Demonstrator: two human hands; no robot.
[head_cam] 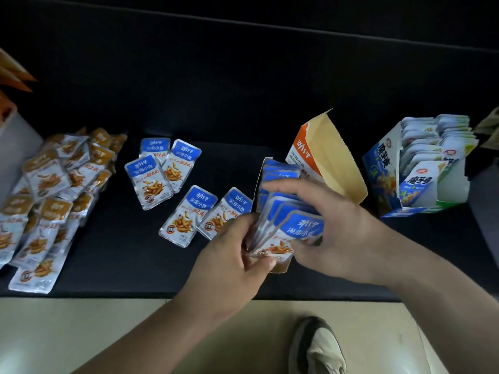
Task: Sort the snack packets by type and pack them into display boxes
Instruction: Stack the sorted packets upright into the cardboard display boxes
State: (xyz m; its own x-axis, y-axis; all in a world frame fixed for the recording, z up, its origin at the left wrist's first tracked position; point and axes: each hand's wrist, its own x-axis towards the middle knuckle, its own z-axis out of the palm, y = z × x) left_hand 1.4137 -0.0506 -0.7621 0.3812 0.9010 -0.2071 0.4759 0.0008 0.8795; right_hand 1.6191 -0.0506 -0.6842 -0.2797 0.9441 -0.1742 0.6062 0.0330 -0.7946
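Left hand (232,255), right hand (332,225) grip blue packets (298,227).

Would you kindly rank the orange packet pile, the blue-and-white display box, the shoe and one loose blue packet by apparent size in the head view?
1. orange packet pile
2. blue-and-white display box
3. shoe and loose blue packet look about alike; the frame edge cuts the shoe off, so I leave them unranked.

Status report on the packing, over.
Left hand and right hand both gripping blue-topped foil packets standing in orange-and-white cardboard box. Five matching packets loose beside it. Nothing in the way.
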